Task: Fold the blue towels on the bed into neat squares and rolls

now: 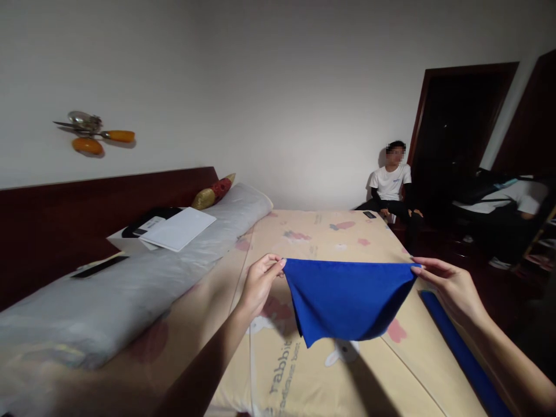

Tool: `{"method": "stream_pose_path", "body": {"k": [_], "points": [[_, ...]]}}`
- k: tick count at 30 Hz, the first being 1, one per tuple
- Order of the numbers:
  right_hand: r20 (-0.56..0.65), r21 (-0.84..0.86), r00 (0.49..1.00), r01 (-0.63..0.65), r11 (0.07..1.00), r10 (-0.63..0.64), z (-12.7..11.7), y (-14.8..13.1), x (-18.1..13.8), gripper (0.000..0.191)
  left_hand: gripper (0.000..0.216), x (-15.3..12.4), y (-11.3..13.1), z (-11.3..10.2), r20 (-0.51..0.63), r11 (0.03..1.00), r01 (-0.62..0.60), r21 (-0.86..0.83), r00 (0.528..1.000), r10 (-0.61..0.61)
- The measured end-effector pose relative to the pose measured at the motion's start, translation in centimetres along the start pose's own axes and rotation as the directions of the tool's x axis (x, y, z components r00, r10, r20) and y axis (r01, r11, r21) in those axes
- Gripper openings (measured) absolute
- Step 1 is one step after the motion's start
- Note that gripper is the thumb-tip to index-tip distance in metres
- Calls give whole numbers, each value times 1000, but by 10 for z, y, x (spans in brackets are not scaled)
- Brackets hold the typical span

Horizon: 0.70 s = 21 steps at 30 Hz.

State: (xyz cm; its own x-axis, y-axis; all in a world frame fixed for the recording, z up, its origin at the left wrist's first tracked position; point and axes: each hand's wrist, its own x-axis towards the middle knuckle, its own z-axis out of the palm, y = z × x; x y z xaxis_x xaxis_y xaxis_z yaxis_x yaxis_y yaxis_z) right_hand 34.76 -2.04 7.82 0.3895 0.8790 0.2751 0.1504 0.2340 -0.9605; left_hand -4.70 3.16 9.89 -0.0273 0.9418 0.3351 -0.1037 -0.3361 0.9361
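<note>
A blue cloth (350,301) hangs stretched between my two hands above the bed (299,370). My left hand (263,281) pinches its upper left corner between thumb and fingers. At the upper right corner, my right hand (447,284) pinches it the same way. The top edge is nearly straight, and the lower part droops in a soft curve with layered edges at the left. To the right, partly behind my right forearm, a long strip of blue fabric (456,347) lies along the bed's edge.
A long grey bolster (143,301) runs along the dark headboard (26,231), with a white box lid (178,229) on it. A phone (369,215) lies at the far bed corner. One person (391,182) sits there; another (525,194) bends at right.
</note>
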Motion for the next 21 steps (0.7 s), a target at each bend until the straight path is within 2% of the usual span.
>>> {"method": "stream_pose_path", "body": {"k": [3,5,9,13,15,18,21], "points": [[30,-157,996,89,983,-86,-1,-6,-4,48,35,1,2,-4,-1,1000,5,-12,1000,-5],[80,-286,982,185,940,-169,-4,-10,-7,45,34,2,4,-8,21,1000,2,22,1000,-2],[182,-506,932,363,782,-315,-9,-16,-14,45,29,3,7,-16,95,995,12,100,995,-22],[217,-640,888,443,627,-406,-13,-19,-13,50,31,8,3,-24,150,979,64,192,984,-94],[276,-651,877,472,595,-394,-15,-18,-9,52,27,12,-2,-28,147,957,41,286,985,-86],[389,-624,876,478,619,-285,-16,-13,-6,50,19,17,-6,-32,176,898,-87,430,984,11],[356,-606,898,432,667,-258,-15,-7,-8,49,15,19,-6,-36,259,865,-224,449,959,114]]}}
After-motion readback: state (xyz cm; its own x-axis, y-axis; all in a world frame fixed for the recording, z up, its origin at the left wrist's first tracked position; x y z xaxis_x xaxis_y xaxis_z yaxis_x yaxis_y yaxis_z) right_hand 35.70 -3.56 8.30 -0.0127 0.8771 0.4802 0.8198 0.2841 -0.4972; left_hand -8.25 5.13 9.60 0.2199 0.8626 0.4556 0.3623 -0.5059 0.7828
